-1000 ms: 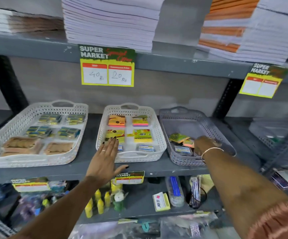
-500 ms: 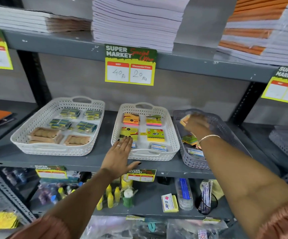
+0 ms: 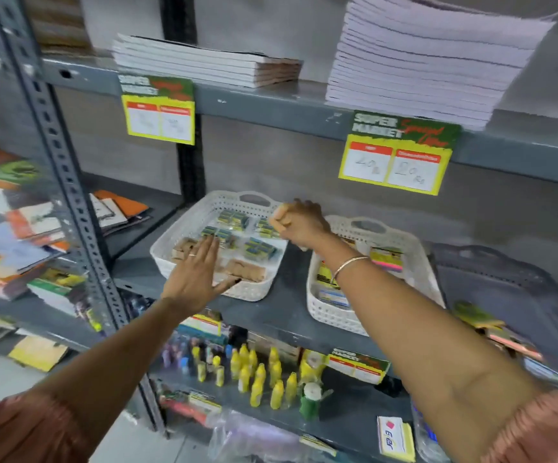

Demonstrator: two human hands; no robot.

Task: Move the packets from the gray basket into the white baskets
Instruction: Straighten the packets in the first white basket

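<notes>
Fingers of the right hand are curled into a fist above the right edge of the far white basket, and something small and orange-tan shows at the knuckles; blur hides whether it is a packet pinched there, so what the fist grips cannot be told. A thin bangle circles that wrist.

Just below and left of the fist, inside this basket, lie small green-and-blue packets in loose rows, with flat brown packets nearer the front rim.

The left hand is spread flat and empty, fingers together and thumb out, hovering over the front left part of the same basket; its fingertips reach toward the brown and green packets, though contact is unclear. A ring sits on one finger.

Under the right forearm stands the second white basket, holding yellow and pink packets that show on either side of the arm. Farther right of that arm, well away from both hands, is the gray basket, dark and blurred; its contents are hard to make out.

All three baskets rest on a gray shelf. Above the fist hang two yellow price tags, and stacks of notebooks sit on the shelf overhead. Below the arms, small yellow bottles stand in a cluster.
</notes>
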